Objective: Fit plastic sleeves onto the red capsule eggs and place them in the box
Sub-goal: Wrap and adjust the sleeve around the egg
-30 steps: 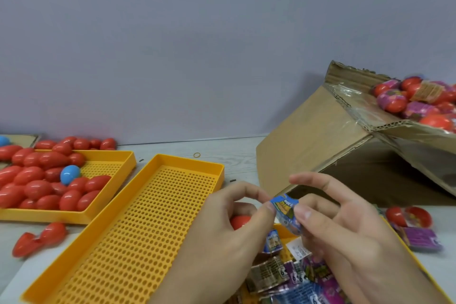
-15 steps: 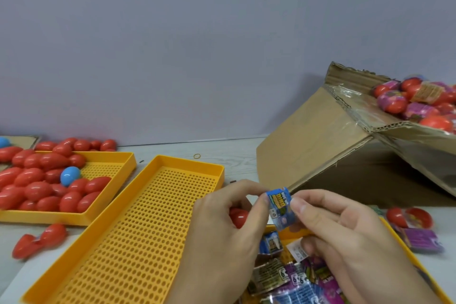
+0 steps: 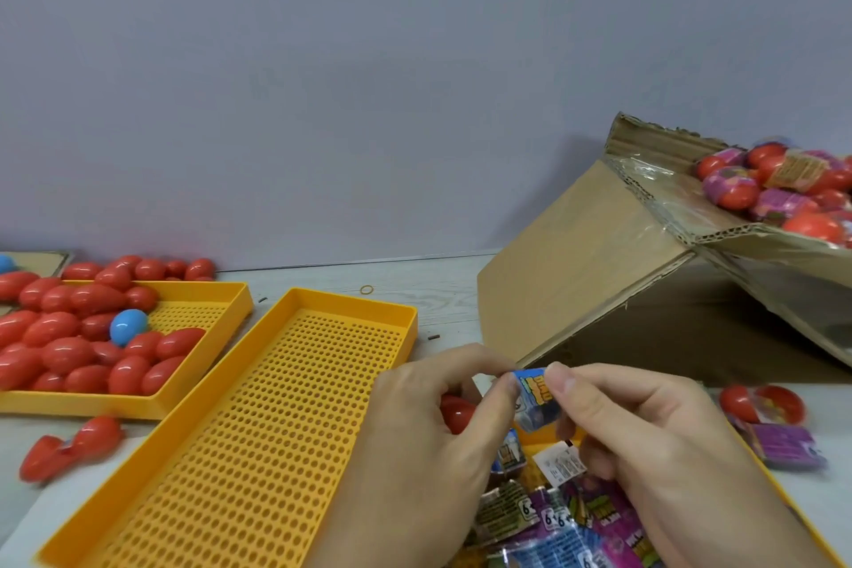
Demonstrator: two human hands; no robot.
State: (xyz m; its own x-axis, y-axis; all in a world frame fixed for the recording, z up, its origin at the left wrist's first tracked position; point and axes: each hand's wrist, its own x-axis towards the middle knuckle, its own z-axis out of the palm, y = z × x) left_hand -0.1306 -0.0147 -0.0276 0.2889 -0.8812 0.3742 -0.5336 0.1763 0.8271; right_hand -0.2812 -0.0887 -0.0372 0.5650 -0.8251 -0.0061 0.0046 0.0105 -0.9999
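Both hands meet at the lower middle on a small blue printed plastic sleeve [image 3: 535,397]. My left hand [image 3: 428,438] pinches its left edge with thumb and forefinger and cups a red capsule egg [image 3: 454,413] in its curled fingers. My right hand [image 3: 645,438] pinches the sleeve's right edge. The cardboard box [image 3: 599,272] stands tilted at the right, with several sleeved red eggs [image 3: 774,194] inside. Under my hands lies a pile of loose sleeves [image 3: 553,517].
A yellow perforated tray [image 3: 258,420] lies in front of me, bare inside. A second yellow tray [image 3: 203,295] at the left holds several red eggs and a blue egg [image 3: 128,326]. Two red eggs [image 3: 69,445] lie loose on the table. Sleeved eggs [image 3: 760,406] lie at the right.
The sleeve and both hands have dropped slightly and the right hand's fingers have closed in on the sleeve's edge. The red egg stays in my left hand.
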